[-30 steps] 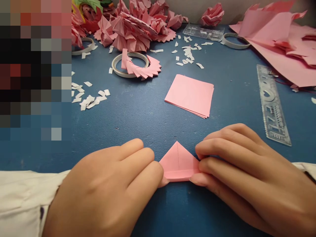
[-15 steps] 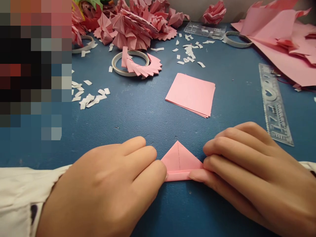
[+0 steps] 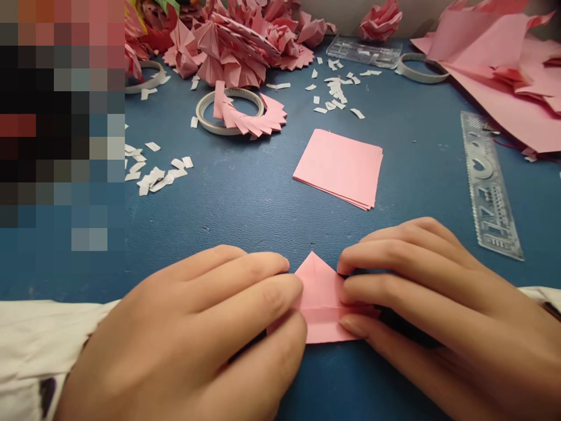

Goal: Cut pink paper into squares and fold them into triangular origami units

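Note:
A pink folded paper point(image 3: 324, 298) lies on the blue table at front centre, its pointed top facing away from me and a creased strip along its lower edge. My left hand point(image 3: 228, 316) is closed on its left side, fingertips pressing on the paper and covering that end. On the right side, my right hand point(image 3: 407, 292) holds the paper between thumb and fingertips, the thumb on the lower strip. Beyond the hands rests a small stack of pink paper sheets point(image 3: 339, 166).
Behind are a tape roll point(image 3: 205, 120) under a pink folded-paper ring point(image 3: 258, 120), pink paper flowers point(image 3: 236, 47) and white scraps point(image 3: 158, 178). A clear stencil ruler point(image 3: 491, 187), another tape roll point(image 3: 423, 69) and large pink sheets point(image 3: 495, 76) lie right. The far left is blurred out.
The paper's lower strip has opened out flatter toward me, showing a crease. Both hands have shifted inward over the paper.

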The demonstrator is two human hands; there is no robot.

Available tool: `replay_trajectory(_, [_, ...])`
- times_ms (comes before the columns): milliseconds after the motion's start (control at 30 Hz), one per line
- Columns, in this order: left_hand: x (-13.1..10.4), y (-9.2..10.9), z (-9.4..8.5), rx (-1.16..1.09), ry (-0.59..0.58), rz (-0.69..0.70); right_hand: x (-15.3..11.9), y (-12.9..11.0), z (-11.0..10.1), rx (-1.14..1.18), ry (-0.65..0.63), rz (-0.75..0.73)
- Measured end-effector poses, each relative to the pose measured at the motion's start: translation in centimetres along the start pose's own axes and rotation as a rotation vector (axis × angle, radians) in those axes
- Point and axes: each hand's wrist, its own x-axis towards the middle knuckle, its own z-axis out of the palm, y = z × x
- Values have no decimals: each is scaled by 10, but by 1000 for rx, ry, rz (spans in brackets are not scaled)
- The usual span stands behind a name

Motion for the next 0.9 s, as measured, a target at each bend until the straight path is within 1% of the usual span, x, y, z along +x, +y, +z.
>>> replay_trajectory(100, [-2, 1, 2, 7, 35, 19, -1, 2, -1, 28, -24, 43])
replay_trajectory(300, [-6, 3, 2, 13, 0, 31, 2, 6, -8, -23, -100, -11])
replay_trajectory(400, [-6, 3, 2, 2, -2, 9, 3, 4, -7, -8, -79, 22])
replay_trajectory(633, [-3, -1, 2, -46, 29, -51, 1, 3, -6, 5, -65, 41])
replay_trajectory(733, [-3, -2, 0, -56, 14, -32, 1, 4, -6, -11, -95, -5])
replay_trajectory(900, [-4, -1, -2, -40, -13, -29, -4, 1, -2, 28, -49, 29])
